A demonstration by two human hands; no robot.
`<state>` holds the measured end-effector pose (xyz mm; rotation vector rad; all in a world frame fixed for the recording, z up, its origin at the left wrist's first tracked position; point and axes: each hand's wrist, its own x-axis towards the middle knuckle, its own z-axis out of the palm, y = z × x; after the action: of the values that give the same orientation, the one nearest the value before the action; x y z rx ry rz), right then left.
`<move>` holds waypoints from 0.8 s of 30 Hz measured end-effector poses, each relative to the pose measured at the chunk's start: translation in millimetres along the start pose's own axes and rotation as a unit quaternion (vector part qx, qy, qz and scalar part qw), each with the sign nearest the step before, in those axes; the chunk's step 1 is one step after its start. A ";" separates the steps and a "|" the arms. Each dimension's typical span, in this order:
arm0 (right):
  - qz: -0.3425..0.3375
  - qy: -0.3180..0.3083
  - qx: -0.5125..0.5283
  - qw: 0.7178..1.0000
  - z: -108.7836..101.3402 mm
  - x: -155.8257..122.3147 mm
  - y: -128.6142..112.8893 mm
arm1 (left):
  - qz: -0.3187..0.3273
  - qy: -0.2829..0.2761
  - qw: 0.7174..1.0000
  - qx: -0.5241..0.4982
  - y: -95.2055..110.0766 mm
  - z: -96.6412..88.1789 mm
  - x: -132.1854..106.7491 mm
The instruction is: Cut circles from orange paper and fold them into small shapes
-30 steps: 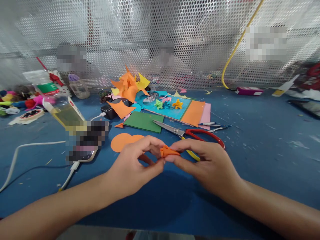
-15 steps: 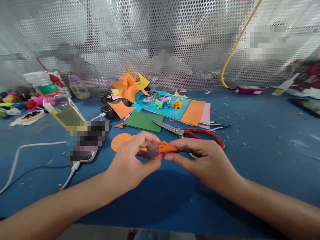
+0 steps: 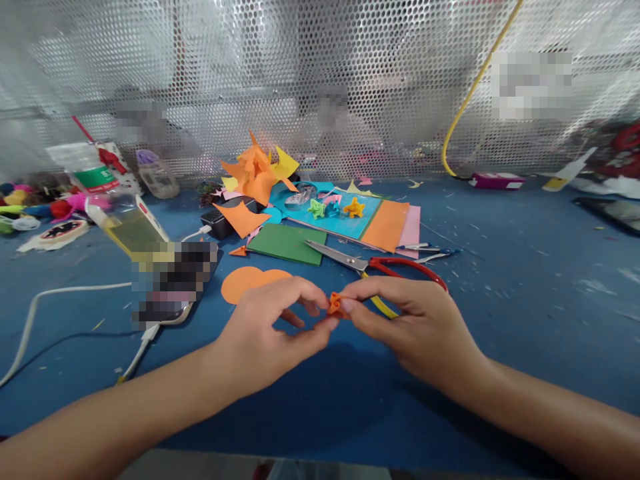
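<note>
Between my two hands is a small orange folded paper flower point(image 3: 335, 304), held just above the blue table point(image 3: 320, 400). My right hand point(image 3: 417, 317) pinches it with thumb and index finger from the right. The thumb and index fingertips of my left hand point(image 3: 277, 323) close on its left edge. Behind my left hand lie orange paper circles point(image 3: 243, 283). Scissors point(image 3: 400, 263) with red and yellow handles lie open behind my right hand, partly covered by it. Beyond them sits a green paper stack point(image 3: 285, 243).
Small folded paper flowers point(image 3: 354, 208) stand on a blue sheet point(image 3: 367, 227) at the back. Crumpled orange paper point(image 3: 255, 167) is piled left of them. A phone point(image 3: 180, 280) with a white cable point(image 3: 145, 347) leans at left. A perforated metal panel point(image 3: 400, 80) rises behind the table.
The orange paper piece has turned, so its swirled, petalled end now faces me. Both hands have shifted slightly, the left a little down and to the right.
</note>
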<state>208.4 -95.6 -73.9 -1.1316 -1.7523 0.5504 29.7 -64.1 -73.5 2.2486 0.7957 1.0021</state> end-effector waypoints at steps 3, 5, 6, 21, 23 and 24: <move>0.008 -0.003 0.002 1.000 0.4 -0.6 -0.2 | 0.027 0.024 0.999 -0.006 1.5 -0.2 0.8; 0.014 -0.003 0.006 1.000 1.1 -1.3 -0.5 | 0.028 0.037 0.999 -0.004 2.8 -0.1 0.6; 0.016 -0.003 0.008 1.000 1.5 -1.7 -0.7 | 0.025 0.043 0.999 -0.001 3.5 -0.2 0.3; -0.018 0.032 0.025 0.999 2.3 -2.7 -0.2 | 0.073 0.079 0.994 -0.027 2.3 -0.7 -0.4; -0.024 0.023 0.027 0.999 2.5 -2.9 0.5 | 0.073 0.080 0.994 -0.018 1.1 -1.7 0.5; -0.025 0.016 0.029 0.999 2.3 -2.9 0.8 | 0.072 0.080 0.994 -0.012 0.5 -2.4 1.1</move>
<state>207.1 -97.6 -77.0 -1.0481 -1.7211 0.5469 28.5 -63.2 -71.3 2.2518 0.6916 1.2666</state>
